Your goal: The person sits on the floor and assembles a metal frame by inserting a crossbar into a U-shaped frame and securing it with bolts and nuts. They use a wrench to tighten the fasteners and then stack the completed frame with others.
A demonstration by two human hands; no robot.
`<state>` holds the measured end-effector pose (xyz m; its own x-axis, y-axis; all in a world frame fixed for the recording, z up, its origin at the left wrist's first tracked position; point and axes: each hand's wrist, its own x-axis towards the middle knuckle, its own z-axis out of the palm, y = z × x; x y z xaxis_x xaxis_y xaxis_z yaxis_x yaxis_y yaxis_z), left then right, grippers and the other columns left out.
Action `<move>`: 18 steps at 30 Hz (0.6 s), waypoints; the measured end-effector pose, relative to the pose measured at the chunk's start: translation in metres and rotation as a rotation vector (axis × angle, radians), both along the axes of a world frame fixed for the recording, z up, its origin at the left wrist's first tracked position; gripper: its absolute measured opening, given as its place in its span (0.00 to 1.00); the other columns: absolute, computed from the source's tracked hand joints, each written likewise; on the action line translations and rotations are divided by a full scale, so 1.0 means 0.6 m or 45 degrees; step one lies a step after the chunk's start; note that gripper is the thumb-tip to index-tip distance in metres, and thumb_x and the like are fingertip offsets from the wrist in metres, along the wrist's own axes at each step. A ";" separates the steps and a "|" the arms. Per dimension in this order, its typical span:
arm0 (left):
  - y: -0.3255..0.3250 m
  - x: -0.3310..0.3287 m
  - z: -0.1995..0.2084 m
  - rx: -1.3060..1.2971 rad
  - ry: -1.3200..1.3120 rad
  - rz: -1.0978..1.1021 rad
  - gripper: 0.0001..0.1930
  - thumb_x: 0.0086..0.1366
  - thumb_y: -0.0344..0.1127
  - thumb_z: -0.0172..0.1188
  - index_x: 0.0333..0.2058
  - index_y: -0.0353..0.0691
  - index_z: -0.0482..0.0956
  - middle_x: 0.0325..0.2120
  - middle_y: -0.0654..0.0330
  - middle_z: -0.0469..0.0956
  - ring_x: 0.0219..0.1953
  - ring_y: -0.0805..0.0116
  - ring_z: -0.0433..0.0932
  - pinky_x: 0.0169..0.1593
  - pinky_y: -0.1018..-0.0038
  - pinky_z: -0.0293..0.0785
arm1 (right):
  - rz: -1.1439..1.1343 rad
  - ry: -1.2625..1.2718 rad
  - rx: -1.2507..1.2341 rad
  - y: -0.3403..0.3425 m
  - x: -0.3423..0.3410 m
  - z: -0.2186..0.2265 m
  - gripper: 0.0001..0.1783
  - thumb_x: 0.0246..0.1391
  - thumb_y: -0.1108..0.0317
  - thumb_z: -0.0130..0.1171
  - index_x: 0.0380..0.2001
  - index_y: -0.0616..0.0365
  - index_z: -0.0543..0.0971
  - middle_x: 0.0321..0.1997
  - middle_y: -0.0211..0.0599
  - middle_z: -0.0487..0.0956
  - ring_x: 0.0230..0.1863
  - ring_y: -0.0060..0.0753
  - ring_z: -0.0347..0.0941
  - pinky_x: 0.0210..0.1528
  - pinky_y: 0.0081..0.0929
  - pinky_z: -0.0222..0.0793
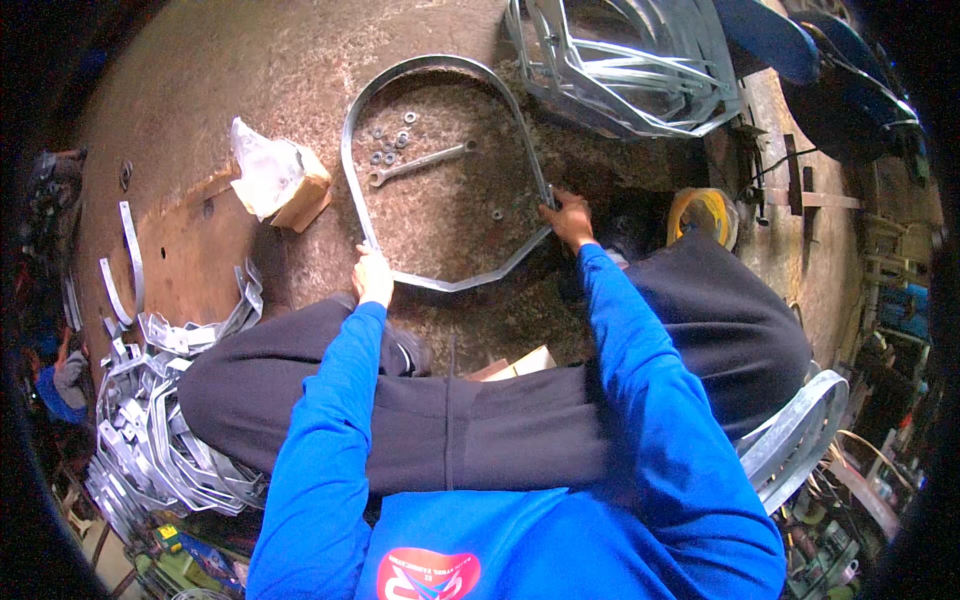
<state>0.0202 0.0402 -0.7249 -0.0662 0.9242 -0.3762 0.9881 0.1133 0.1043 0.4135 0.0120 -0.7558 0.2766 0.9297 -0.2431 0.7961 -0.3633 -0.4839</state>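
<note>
In front of my crossed legs is a galvanized metal hoop point(457, 286), rounded at the far side and angled at the near side. My left hand point(373, 277) is closed on its near left part, where two pieces seem to meet. On the right side my right hand point(570, 220) grips the band near another joint. Inside the hoop, on the ground, lie an open-ended wrench point(422, 163) and several nuts point(389, 157). A single nut point(497, 213) sits apart from them, closer to my right hand.
A small cardboard box point(306, 200) with a plastic bag point(265, 175) stands left of the hoop. Stacked metal hoops point(680, 131) are at the far right. Bent brackets point(160, 420) pile up by my left knee. A yellow round container point(683, 212) and curved bands point(800, 435) are at right.
</note>
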 end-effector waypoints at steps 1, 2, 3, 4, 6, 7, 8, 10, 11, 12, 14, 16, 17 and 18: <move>-0.002 -0.008 -0.008 0.045 -0.034 -0.002 0.20 0.60 0.31 0.45 0.48 0.23 0.59 0.27 0.42 0.77 0.32 0.46 0.78 0.36 0.59 0.75 | 0.010 -0.058 -0.021 -0.005 -0.006 0.003 0.31 0.47 0.52 0.56 0.54 0.54 0.68 0.52 0.49 0.69 0.54 0.49 0.62 0.56 0.39 0.58; -0.001 -0.008 -0.007 0.012 -0.044 -0.002 0.20 0.60 0.31 0.46 0.48 0.23 0.59 0.28 0.42 0.77 0.32 0.46 0.78 0.37 0.58 0.75 | 0.016 -0.109 -0.049 -0.010 -0.017 0.006 0.30 0.51 0.50 0.52 0.55 0.53 0.66 0.56 0.48 0.66 0.60 0.50 0.58 0.60 0.40 0.54; 0.001 -0.007 -0.006 -0.022 -0.048 -0.001 0.21 0.59 0.31 0.47 0.48 0.24 0.59 0.29 0.41 0.76 0.33 0.46 0.77 0.37 0.58 0.75 | 0.064 -0.154 -0.083 -0.006 -0.025 0.014 0.28 0.52 0.53 0.51 0.53 0.56 0.66 0.55 0.49 0.66 0.59 0.51 0.58 0.58 0.41 0.55; 0.003 -0.007 -0.004 -0.048 -0.038 -0.013 0.21 0.59 0.31 0.48 0.48 0.25 0.59 0.30 0.41 0.76 0.35 0.46 0.77 0.38 0.57 0.74 | 0.112 -0.199 -0.116 0.004 -0.025 0.023 0.26 0.53 0.56 0.50 0.52 0.59 0.67 0.54 0.50 0.66 0.57 0.52 0.58 0.57 0.42 0.56; 0.005 -0.010 -0.012 -0.043 -0.095 0.052 0.23 0.57 0.32 0.51 0.49 0.26 0.59 0.30 0.41 0.76 0.34 0.45 0.77 0.37 0.57 0.74 | 0.199 -0.280 -0.200 0.011 -0.021 0.037 0.23 0.55 0.60 0.48 0.50 0.63 0.65 0.51 0.49 0.66 0.55 0.53 0.59 0.54 0.44 0.58; 0.003 -0.009 -0.009 -0.017 -0.089 0.015 0.23 0.57 0.32 0.52 0.48 0.26 0.59 0.30 0.41 0.76 0.34 0.45 0.77 0.37 0.57 0.74 | 0.206 -0.259 -0.176 0.010 -0.020 0.039 0.24 0.55 0.59 0.48 0.51 0.63 0.64 0.51 0.50 0.66 0.55 0.53 0.60 0.54 0.44 0.58; 0.003 -0.009 -0.008 -0.019 -0.098 0.016 0.23 0.56 0.32 0.52 0.48 0.26 0.59 0.30 0.41 0.76 0.34 0.45 0.77 0.37 0.57 0.73 | 0.214 -0.241 -0.151 0.011 -0.016 0.040 0.25 0.55 0.59 0.47 0.51 0.64 0.63 0.51 0.50 0.66 0.55 0.53 0.60 0.54 0.44 0.58; 0.005 -0.008 -0.004 -0.023 -0.119 0.016 0.23 0.56 0.33 0.53 0.47 0.26 0.60 0.29 0.41 0.76 0.34 0.45 0.77 0.37 0.57 0.73 | 0.255 -0.189 -0.407 0.027 -0.004 0.042 0.30 0.56 0.52 0.46 0.58 0.56 0.58 0.60 0.46 0.60 0.61 0.48 0.55 0.59 0.43 0.55; 0.006 -0.014 -0.010 -0.010 -0.097 -0.014 0.22 0.56 0.33 0.53 0.47 0.26 0.60 0.29 0.41 0.76 0.34 0.44 0.76 0.37 0.57 0.73 | 0.278 -0.172 -0.400 0.033 -0.001 0.041 0.30 0.56 0.52 0.46 0.58 0.56 0.57 0.59 0.47 0.61 0.61 0.49 0.55 0.59 0.43 0.55; 0.007 -0.022 -0.015 0.003 -0.077 -0.044 0.22 0.56 0.33 0.53 0.46 0.27 0.61 0.29 0.41 0.76 0.33 0.44 0.76 0.37 0.56 0.73 | 0.300 -0.155 -0.392 0.036 0.001 0.041 0.31 0.56 0.52 0.46 0.58 0.56 0.57 0.59 0.48 0.62 0.60 0.50 0.56 0.59 0.42 0.56; 0.007 -0.026 -0.015 -0.007 -0.058 -0.088 0.20 0.56 0.34 0.53 0.45 0.28 0.62 0.28 0.41 0.76 0.33 0.43 0.76 0.37 0.56 0.73 | 0.298 -0.118 -0.410 0.038 -0.003 0.046 0.31 0.55 0.51 0.47 0.58 0.56 0.56 0.57 0.51 0.63 0.59 0.51 0.58 0.58 0.42 0.57; 0.008 -0.027 -0.001 -0.050 -0.060 -0.114 0.19 0.55 0.34 0.53 0.43 0.30 0.63 0.28 0.41 0.76 0.33 0.43 0.76 0.36 0.55 0.72 | 0.249 -0.075 -0.460 0.044 -0.009 0.059 0.32 0.55 0.51 0.47 0.58 0.56 0.55 0.55 0.53 0.66 0.57 0.53 0.60 0.56 0.43 0.59; 0.013 -0.021 0.013 -0.108 -0.127 -0.021 0.18 0.59 0.39 0.48 0.42 0.30 0.67 0.28 0.42 0.77 0.34 0.46 0.77 0.37 0.57 0.72 | 0.239 -0.049 -0.478 0.048 -0.008 0.069 0.31 0.56 0.52 0.46 0.57 0.58 0.55 0.54 0.55 0.66 0.56 0.54 0.62 0.55 0.43 0.59; 0.014 -0.014 0.028 -0.173 -0.190 0.075 0.21 0.62 0.44 0.42 0.42 0.30 0.70 0.29 0.43 0.77 0.35 0.49 0.77 0.37 0.59 0.72 | 0.231 -0.020 -0.502 0.047 -0.007 0.074 0.31 0.56 0.53 0.46 0.57 0.60 0.55 0.52 0.57 0.67 0.54 0.56 0.63 0.54 0.44 0.60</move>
<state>0.0119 0.0483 -0.7081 -0.0527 0.8605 -0.5067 0.9540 0.1933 0.2290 0.4096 0.0403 -0.7114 0.1237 0.8005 -0.5864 0.8704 -0.3713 -0.3233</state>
